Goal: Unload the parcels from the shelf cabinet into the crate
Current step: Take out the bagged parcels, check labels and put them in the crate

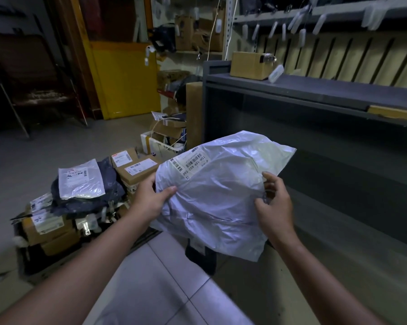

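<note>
**Carrying step, parcel in transit.** A white plastic mailing bag (216, 184) is held in the air between the shelf cabinet (315, 90), at right, and the crate (31, 261), at lower left. The left hand (151, 198) grips the bag's left edge, thumb on top. The right hand (274, 202) pinches its right side with curled fingers. The bag is soft, crumpled and glossy, bulging slightly, with a barcode label (190, 164) near its upper left corner. The crate is heaped with boxes and mailers (85, 191), so the next move probably calls for swinging the bag leftward and laying it on the heap where it will not slide off.
</note>
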`<move>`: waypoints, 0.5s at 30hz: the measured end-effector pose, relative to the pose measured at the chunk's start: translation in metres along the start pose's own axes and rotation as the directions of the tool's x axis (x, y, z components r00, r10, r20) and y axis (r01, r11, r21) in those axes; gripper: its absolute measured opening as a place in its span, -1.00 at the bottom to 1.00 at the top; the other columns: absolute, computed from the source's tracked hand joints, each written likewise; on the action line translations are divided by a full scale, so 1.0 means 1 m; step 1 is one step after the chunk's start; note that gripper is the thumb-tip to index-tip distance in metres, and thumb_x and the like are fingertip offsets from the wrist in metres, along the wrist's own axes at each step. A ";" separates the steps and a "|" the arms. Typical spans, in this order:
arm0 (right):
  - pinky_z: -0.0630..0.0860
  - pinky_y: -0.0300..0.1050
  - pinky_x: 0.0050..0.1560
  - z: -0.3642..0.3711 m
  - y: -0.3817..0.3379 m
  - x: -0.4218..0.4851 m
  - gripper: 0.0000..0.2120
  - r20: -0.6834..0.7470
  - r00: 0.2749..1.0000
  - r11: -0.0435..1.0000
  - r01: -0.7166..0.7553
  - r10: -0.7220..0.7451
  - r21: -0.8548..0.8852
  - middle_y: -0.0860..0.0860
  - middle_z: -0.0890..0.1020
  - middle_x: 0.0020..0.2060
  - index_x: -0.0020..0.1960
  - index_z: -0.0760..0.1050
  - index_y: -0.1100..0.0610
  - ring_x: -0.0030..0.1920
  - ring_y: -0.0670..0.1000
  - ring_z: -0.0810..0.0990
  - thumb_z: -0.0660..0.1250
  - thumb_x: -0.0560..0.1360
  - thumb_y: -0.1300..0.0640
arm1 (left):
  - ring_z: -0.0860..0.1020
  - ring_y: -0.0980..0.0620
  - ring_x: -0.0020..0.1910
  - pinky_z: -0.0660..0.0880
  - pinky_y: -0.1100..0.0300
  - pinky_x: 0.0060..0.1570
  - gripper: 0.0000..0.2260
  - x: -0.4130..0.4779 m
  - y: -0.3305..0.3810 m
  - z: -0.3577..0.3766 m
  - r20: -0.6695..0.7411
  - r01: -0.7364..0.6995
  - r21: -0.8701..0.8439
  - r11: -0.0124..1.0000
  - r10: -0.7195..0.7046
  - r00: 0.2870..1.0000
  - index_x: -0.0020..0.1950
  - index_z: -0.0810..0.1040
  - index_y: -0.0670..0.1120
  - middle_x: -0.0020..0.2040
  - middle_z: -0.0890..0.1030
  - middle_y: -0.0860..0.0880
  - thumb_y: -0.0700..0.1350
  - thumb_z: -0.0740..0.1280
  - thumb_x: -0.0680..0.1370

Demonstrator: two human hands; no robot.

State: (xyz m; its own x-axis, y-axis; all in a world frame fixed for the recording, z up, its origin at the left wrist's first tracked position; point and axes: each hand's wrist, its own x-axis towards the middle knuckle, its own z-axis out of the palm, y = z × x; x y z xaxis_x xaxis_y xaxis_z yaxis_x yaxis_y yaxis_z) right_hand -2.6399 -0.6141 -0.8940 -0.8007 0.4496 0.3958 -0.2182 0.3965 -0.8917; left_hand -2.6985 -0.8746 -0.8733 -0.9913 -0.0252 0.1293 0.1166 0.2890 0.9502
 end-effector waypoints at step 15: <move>0.52 -0.03 0.19 -0.005 -0.004 -0.002 -0.43 -0.014 0.997 0.992 0.080 -0.082 -0.099 -0.01 0.54 0.15 0.39 0.42 0.01 0.11 -0.12 0.52 0.35 0.44 0.37 | 0.59 -0.05 0.15 0.51 -0.03 0.20 -0.62 0.007 0.012 0.004 -0.016 -0.047 -0.070 0.996 0.046 0.999 0.34 0.51 -0.06 0.14 0.64 -0.02 -0.23 0.42 0.54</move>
State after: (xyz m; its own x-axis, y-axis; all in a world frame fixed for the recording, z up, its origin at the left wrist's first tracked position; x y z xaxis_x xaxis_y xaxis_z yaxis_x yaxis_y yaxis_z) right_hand -2.6347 -0.6132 -0.8898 -0.7725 0.4268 0.4703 -0.2249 0.5087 -0.8311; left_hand -2.7038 -0.8677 -0.8623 -0.9837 -0.0275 0.1777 0.1673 0.2224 0.9605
